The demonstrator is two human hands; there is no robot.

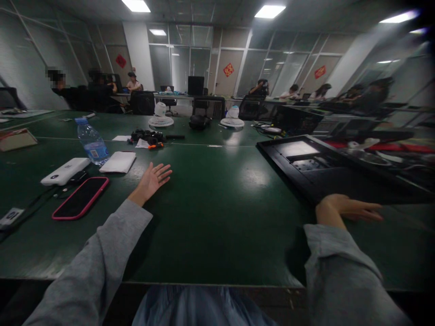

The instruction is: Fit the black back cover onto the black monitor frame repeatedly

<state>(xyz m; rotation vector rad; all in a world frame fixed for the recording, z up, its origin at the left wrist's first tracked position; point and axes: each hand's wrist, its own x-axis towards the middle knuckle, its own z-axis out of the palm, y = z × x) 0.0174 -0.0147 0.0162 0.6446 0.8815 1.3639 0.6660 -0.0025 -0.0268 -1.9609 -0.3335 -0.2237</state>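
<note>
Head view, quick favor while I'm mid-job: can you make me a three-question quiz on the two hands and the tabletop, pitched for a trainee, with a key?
1. True or false: the wearer's left hand is open and holds nothing.

2. Multiple choice: which of these is the right hand nearest to?
A) the phone
B) the flat black panel
C) the white folded paper

3. Fill in the blank: the cap on the plastic bottle is ____.

Key: 1. True. 2. B. 3. Blue.
</note>
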